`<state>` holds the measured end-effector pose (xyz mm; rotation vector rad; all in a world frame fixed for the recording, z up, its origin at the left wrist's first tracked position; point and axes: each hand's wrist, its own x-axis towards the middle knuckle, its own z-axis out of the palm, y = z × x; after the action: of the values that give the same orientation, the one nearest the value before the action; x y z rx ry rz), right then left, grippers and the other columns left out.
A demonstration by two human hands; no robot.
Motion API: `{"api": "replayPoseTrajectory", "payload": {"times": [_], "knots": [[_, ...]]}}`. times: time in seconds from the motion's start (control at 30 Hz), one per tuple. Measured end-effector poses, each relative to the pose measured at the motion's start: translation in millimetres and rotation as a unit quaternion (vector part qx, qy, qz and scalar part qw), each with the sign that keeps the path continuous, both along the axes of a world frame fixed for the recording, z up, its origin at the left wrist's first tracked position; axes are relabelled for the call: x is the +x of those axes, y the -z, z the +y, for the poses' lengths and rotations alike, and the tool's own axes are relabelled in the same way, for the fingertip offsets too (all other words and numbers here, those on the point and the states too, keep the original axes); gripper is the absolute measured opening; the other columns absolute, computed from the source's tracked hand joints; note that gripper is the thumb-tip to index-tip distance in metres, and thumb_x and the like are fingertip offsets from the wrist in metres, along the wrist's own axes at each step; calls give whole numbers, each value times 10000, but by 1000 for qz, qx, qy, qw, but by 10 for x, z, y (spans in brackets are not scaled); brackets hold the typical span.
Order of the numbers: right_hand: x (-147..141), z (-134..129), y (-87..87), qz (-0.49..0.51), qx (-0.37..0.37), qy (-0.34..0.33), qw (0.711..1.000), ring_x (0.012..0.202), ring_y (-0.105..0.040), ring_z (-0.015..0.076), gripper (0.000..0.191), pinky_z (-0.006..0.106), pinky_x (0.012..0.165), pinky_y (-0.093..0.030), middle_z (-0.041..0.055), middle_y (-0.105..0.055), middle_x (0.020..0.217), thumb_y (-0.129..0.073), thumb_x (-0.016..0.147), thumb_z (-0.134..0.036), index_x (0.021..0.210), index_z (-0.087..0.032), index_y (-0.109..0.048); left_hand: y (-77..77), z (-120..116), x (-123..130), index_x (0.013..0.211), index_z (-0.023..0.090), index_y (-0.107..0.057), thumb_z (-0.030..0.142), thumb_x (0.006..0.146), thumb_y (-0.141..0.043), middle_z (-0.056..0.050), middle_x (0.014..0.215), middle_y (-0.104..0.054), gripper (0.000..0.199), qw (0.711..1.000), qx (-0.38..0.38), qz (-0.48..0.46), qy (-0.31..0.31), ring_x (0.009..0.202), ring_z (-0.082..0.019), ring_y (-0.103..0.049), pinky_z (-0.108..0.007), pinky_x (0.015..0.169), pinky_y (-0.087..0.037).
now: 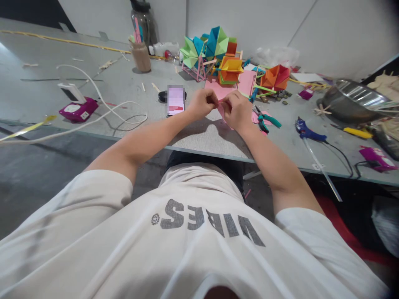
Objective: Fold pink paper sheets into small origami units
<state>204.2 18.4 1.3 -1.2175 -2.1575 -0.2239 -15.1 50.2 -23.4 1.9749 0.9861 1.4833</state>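
Observation:
My left hand (203, 101) and my right hand (237, 109) meet above the table's front part, fingertips pinched together. Between them is a small piece of pink paper (220, 101), mostly covered by the fingers. Larger pink paper (215, 88) lies just beyond. Pliers with teal handles (264, 119) rest beside my right hand on more pink scraps. To the left of my left hand a phone (176, 99) leans against a black object. Folded paper shapes in green and blue (218, 41), yellow (230, 68) and orange-red (276, 78) stand behind the hands, some on stick frames.
At the right are a blue glue gun (310, 131), a yellow-handled cutter (357, 132), a metal bowl (349, 101) and a magenta box (377, 159). Leftward, a white cable (102, 93) loops near another magenta box (78, 110). A brown jar (141, 57) holds paper strips.

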Motion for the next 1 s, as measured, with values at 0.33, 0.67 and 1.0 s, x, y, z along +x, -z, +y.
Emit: {"api": "replayPoseTrajectory", "payload": {"times": [0.33,0.67,1.0], "knots": [[3,-22,3,-4,36,-29,999,1189,-802,391,256,526,962,-666,170,-848,1261,-605,1290,-413,1247,-283,-821,-153,-150,0,774,259,-706,120,890,-994,-32,791,-809,340,999,-29,31,-33,857,-247,-795,-418,870,-704],[-31,-101,-70,-14,14,-27,999,1202,-811,409,353,538,1015,-669,183,-835,1237,-615,1317,-535,1267,-260,-831,-161,-177,-43,1234,292,-733,101,887,-1035,20,839,-661,499,997,-74,35,-6,1009,-316,-830,-482,981,-677],[-4,-30,-19,1,17,-32,999,1238,-816,417,312,567,1080,-674,176,-857,1256,-645,1311,-508,1244,-272,-839,-86,-77,-13,1063,283,-667,103,911,-1035,-3,940,-670,436,997,-62,43,-6,1040,-286,-788,-466,1010,-659]]}}
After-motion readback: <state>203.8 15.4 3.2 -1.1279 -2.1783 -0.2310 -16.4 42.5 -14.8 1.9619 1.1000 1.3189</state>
